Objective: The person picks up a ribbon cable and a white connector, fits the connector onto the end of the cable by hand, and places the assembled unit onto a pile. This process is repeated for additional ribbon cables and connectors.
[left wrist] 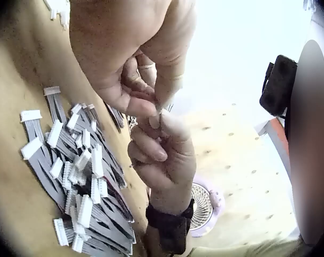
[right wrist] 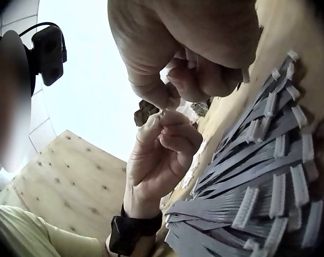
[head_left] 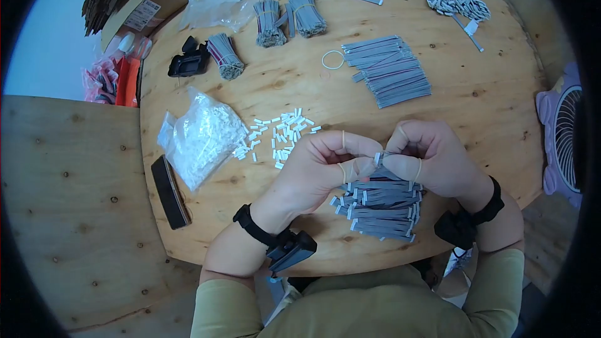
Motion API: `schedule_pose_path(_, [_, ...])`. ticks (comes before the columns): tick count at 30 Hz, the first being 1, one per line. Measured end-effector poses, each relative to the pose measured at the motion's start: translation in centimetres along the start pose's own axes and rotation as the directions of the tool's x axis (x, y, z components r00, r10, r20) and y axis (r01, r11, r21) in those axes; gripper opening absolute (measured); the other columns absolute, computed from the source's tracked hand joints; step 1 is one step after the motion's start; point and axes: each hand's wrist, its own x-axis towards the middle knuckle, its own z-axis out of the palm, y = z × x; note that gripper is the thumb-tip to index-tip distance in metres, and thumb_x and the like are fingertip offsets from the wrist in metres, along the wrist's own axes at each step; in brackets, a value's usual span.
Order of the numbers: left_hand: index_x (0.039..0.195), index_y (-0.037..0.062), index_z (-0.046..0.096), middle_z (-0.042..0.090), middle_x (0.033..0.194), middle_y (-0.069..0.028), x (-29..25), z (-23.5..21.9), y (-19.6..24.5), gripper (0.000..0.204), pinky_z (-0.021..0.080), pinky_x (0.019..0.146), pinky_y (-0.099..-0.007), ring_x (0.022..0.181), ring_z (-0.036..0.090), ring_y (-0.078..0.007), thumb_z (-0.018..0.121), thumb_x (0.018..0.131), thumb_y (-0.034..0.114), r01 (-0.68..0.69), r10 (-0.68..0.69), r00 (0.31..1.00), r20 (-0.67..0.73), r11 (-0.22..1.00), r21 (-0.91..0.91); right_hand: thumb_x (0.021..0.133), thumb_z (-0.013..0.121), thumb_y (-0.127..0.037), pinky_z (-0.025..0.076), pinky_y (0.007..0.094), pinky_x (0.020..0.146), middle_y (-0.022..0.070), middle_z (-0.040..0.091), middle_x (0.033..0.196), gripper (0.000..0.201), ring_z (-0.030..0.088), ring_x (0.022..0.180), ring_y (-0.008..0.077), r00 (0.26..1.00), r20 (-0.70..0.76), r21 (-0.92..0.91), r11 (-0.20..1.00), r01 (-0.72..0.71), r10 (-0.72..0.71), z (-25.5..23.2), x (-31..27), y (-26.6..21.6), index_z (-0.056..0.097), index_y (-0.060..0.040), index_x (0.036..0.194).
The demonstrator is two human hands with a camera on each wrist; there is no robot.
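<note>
Above the near part of the table, my two hands meet fingertip to fingertip. A small white connector housing (head_left: 378,158) shows between them, pinched by the thumb and forefinger of my left hand (head_left: 313,166). My right hand (head_left: 435,150) pinches a grey ribbon cable, mostly hidden by its fingers; in the right wrist view a cable end (right wrist: 246,75) sticks out beside that hand. Pale finger covers sit on thumbs and forefingers. Just below the hands lies a pile of grey ribbon cables (head_left: 382,209) with white connectors on their ends.
Loose white housings (head_left: 288,131) lie left of the hands, beside a clear bag (head_left: 206,138) full of them and a dark phone-like slab (head_left: 169,193). Grey cables without visible white ends (head_left: 391,72) lie beyond, with tied bundles (head_left: 270,24) farther back. A purple fan (head_left: 561,138) stands right.
</note>
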Motion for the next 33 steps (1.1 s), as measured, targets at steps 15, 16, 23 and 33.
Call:
schedule_pose_path(15, [0.095,-0.0012,0.06,0.063,0.086,-0.0093,-0.19,0.47,0.25,0.02,0.051,0.063,-0.0209,0.073,0.06,-0.0113,0.063,0.075,0.002,-0.047,0.059,0.995,-0.082,0.988,0.144,0.079,0.058,-0.005,0.041,0.0177,0.052,-0.0015,0.056,0.068,0.005,0.049,0.061,0.002,1.0,-0.019,0.005,1.0,0.004,-0.004,0.57,-0.08,-0.23,0.056,-0.0007,0.078])
schedule_pose_path(16, [0.095,-0.0012,0.06,0.063,0.087,-0.0093,-0.19,0.45,0.28,0.02,0.051,0.063,-0.021,0.073,0.06,-0.0113,0.063,0.075,0.002,-0.045,0.058,0.995,-0.077,0.987,0.152,0.079,0.058,-0.005,0.041,0.0177,0.052,-0.0015,0.056,0.069,0.005,0.049,0.061,0.002,1.0,-0.027,0.008,1.0,0.005,-0.005,0.59,-0.1,-0.3,0.056,-0.0008,0.078])
schedule_pose_path(23, [0.095,-0.0017,0.06,0.062,0.086,-0.0088,-0.21,0.77,-0.16,0.019,0.05,0.064,-0.0216,0.071,0.059,-0.0112,0.062,0.077,0.002,-0.077,0.093,0.991,-0.096,0.984,0.163,0.081,0.056,-0.005,0.042,0.0178,0.054,-0.0005,0.057,0.071,0.004,0.051,0.063,0.0023,0.999,-0.034,0.032,0.999,0.039,-0.038,0.82,-0.19,-0.41,0.056,-0.001,0.08])
schedule_pose_path(33, [0.096,-0.0016,0.06,0.062,0.086,-0.0095,-0.21,0.77,-0.23,0.019,0.049,0.063,-0.0218,0.07,0.058,-0.0114,0.061,0.077,0.002,-0.063,0.068,0.994,-0.081,0.996,0.061,0.081,0.055,-0.004,0.043,0.0189,0.056,0.0017,0.059,0.073,0.005,0.052,0.065,0.0036,0.998,-0.014,-0.028,0.998,0.062,-0.062,0.62,-0.31,-0.82,0.055,-0.0004,0.078])
